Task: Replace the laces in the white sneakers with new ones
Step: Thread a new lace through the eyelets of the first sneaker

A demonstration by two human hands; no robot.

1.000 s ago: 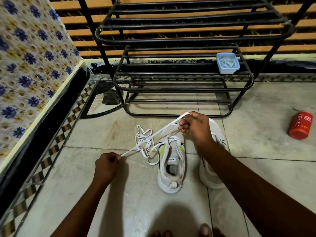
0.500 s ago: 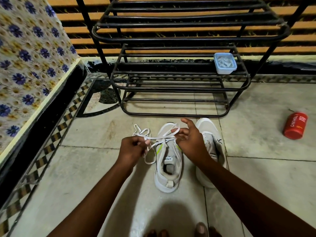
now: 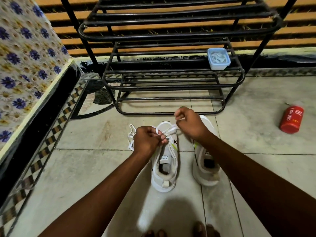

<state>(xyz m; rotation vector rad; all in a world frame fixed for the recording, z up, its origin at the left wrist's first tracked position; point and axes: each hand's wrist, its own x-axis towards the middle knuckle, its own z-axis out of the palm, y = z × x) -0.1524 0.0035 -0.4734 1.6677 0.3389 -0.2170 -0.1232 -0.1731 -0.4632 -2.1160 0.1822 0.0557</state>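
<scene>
Your left hand and right hand each pinch the lace, fingers curled, over the left sneaker on the floor; the right sneaker appears unlaced, so lacing seems early.

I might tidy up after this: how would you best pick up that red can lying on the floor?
Grip the red can round the middle of its body, coming down from above. It lies on its side on the floor tiles, apart from the black shoe rack and both sneakers, so its curved sides are free for fingers to close across. Its ends look less handy, being low to the floor.
</scene>
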